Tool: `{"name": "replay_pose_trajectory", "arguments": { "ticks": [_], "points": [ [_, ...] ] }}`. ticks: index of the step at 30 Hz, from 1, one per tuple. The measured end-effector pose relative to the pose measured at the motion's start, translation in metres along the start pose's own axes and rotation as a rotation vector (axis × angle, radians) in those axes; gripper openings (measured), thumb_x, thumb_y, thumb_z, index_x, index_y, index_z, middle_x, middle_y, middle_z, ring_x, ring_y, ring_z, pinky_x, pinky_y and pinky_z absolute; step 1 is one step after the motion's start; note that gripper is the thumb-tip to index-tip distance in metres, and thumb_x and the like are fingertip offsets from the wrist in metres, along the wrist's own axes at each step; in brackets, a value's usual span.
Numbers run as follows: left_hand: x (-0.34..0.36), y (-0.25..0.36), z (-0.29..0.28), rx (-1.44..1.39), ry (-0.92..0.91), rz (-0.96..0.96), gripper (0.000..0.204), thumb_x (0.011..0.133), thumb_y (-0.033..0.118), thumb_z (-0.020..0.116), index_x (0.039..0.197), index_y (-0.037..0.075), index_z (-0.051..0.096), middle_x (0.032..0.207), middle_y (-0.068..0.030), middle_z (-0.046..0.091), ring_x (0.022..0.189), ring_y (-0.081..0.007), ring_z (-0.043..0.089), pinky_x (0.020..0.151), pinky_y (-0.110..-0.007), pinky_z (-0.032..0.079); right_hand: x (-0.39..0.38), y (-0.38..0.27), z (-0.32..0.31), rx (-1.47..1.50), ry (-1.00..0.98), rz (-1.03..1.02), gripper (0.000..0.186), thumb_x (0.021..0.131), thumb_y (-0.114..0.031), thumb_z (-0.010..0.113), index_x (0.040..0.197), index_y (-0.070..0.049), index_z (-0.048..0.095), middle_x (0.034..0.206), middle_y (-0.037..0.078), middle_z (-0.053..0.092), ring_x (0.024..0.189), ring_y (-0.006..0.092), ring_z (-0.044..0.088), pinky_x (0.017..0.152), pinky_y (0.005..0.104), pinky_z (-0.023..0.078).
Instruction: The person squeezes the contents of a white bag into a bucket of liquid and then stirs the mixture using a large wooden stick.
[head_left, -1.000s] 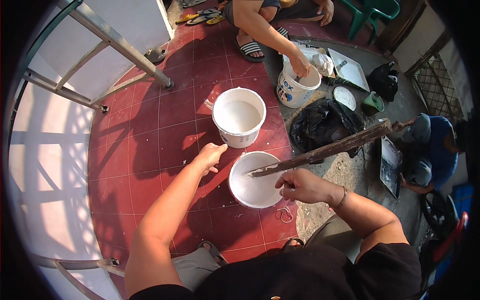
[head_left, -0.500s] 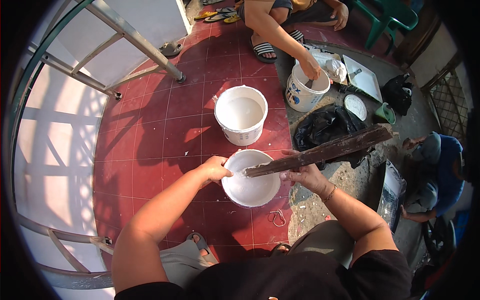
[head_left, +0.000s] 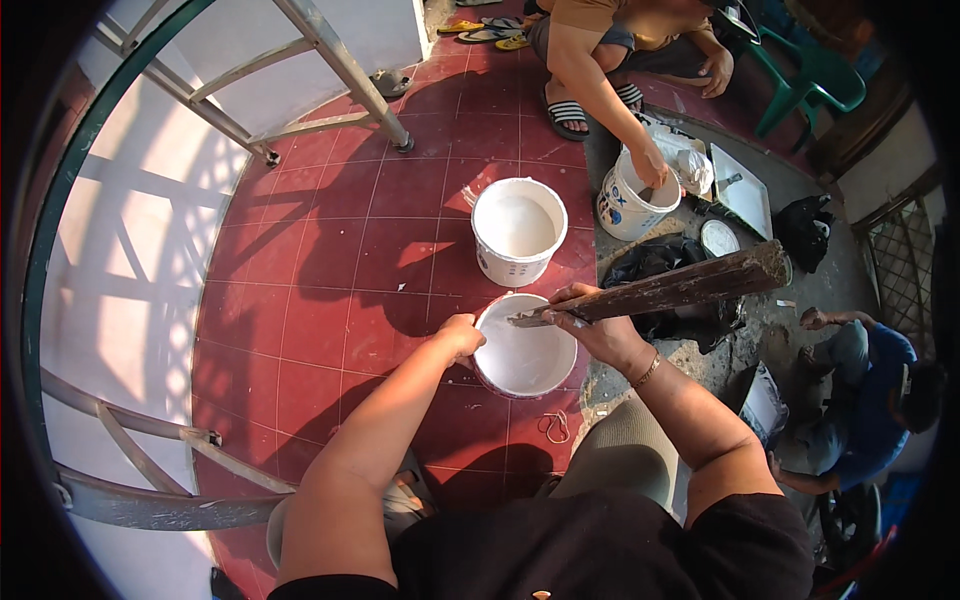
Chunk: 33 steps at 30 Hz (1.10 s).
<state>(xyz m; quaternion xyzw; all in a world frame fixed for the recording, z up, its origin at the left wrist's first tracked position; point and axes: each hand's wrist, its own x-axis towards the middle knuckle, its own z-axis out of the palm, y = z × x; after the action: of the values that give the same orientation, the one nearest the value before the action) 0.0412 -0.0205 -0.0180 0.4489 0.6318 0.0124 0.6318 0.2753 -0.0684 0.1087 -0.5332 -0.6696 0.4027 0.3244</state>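
A white bucket (head_left: 540,388) stands tilted in front of me, its inside coated with white paint. My left hand (head_left: 462,338) grips its left rim, thumb inside. In my right hand (head_left: 602,338) is a long dark wooden stick (head_left: 690,285), held near its lower end with fingers and thumb around it. Its paint-smeared tip reaches over the bucket's opening, and the rest slants up to the right. Just beyond stands a second white bucket (head_left: 518,262) with white paint in it.
A co-worker's hand (head_left: 652,168) reaches into another bucket (head_left: 628,212) at the far right. Nearby are a paint tray (head_left: 742,190) and black plastic bags (head_left: 690,318). A metal ladder (head_left: 345,65) stands left; another person (head_left: 870,390) crouches right. A string (head_left: 554,428) lies on the red tiles.
My right hand has closed around the stick, where its fingers were spread about it before. The stick's tip is now nearer the bucket's upper rim. My left hand stays on the rim.
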Motion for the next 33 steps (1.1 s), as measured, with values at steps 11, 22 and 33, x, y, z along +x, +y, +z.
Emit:
{"name": "replay_pose_trajectory", "arguments": {
  "ticks": [11,22,33],
  "points": [
    [-0.041,-0.021,0.009,-0.497,0.066,0.015,0.032,0.086,0.002,0.056,0.116,-0.005,0.050,0.112,-0.0165,0.057,0.097,-0.0298,0.062,0.077,-0.047,0.056,-0.033,0.015,0.001,0.172,-0.003,0.214,0.013,0.079,-0.007,0.072,0.083,0.001,0.063,0.073,0.007,0.063,0.065,0.0146,0.061,0.058,0.0285,0.050],
    [-0.014,-0.051,0.030,-0.384,0.160,0.186,0.025,0.079,-0.009,0.053,0.104,-0.008,0.054,0.094,-0.0187,0.061,0.080,-0.0285,0.066,0.065,-0.042,0.060,-0.004,0.022,0.020,-0.188,0.056,-0.042,0.014,0.079,-0.009,0.068,0.092,-0.004,0.063,0.084,0.011,0.065,0.080,0.0250,0.064,0.073,0.0347,0.049],
    [-0.005,-0.056,0.020,-0.428,0.260,0.353,0.048,0.080,-0.006,0.058,0.127,-0.008,0.048,0.106,-0.0196,0.062,0.089,-0.0257,0.065,0.066,-0.038,0.059,-0.029,0.015,0.033,-0.035,-0.068,0.022,0.016,0.083,-0.011,0.071,0.089,0.001,0.062,0.079,0.004,0.060,0.068,0.0086,0.057,0.059,0.0236,0.048]
  ]
}}
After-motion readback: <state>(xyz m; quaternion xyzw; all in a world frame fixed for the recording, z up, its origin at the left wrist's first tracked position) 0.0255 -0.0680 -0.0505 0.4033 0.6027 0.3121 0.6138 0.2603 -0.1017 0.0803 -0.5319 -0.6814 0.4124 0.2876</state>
